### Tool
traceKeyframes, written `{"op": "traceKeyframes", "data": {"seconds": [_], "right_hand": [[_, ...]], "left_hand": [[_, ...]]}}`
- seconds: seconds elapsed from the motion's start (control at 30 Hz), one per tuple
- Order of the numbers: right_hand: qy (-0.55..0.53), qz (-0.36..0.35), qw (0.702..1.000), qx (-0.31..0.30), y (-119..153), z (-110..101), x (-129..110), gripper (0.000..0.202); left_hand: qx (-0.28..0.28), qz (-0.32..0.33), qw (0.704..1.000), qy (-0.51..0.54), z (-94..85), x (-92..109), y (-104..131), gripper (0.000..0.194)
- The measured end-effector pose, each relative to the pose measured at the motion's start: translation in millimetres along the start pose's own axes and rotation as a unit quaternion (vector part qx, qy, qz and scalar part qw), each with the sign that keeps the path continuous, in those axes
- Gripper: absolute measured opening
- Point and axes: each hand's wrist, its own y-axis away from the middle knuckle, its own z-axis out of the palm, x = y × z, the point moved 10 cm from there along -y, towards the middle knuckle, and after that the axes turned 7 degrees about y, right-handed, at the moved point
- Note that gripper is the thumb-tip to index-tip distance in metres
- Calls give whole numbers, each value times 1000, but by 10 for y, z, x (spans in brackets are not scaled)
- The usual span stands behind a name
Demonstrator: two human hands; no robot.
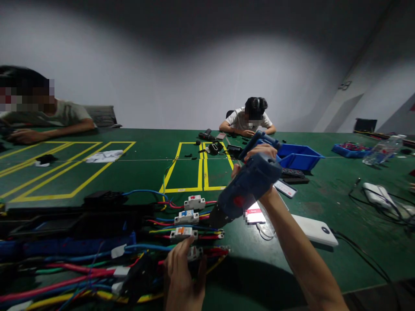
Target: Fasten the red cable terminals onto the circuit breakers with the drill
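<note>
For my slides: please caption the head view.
Right hand grips a blue handheld tool; left hand at a wired breaker.

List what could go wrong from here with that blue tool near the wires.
1. The right hand holds the blue tool with its dark end close to the wires, so a slip might damage them.
2. The left hand is at the white switches near that end, so its fingers could get hit.
3. The wires lie crowded, so moving one switch might drag others.

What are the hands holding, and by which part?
The right hand holds the bulky dark-blue power tool by its handle, largely hidden behind the body. The left hand is at the nearest white rectangular circuit breaker; whether gripped cannot be told.
</note>
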Motion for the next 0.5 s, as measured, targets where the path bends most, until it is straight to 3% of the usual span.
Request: {"op": "traceKeyframes", "data": {"seconds": [0.07,0.13,0.3,0.5], "right_hand": [[-35,-71,995,54,-76,-179,-260,20],[-56,-110,991,55,-128,-224,-440,25],[-51,-137,989,-24,-121,-45,-618,23],[-43,-161,983,-80,-49,129,-696,28]], "left_hand": [[-7,-23,1000,1,2,-42,5,45],[-15,-27,1000,-1,3,-69,2,46],[-24,55,998,-26,0,-9,-11,49],[-29,72,996,-41,25,-35,20,47]]}}
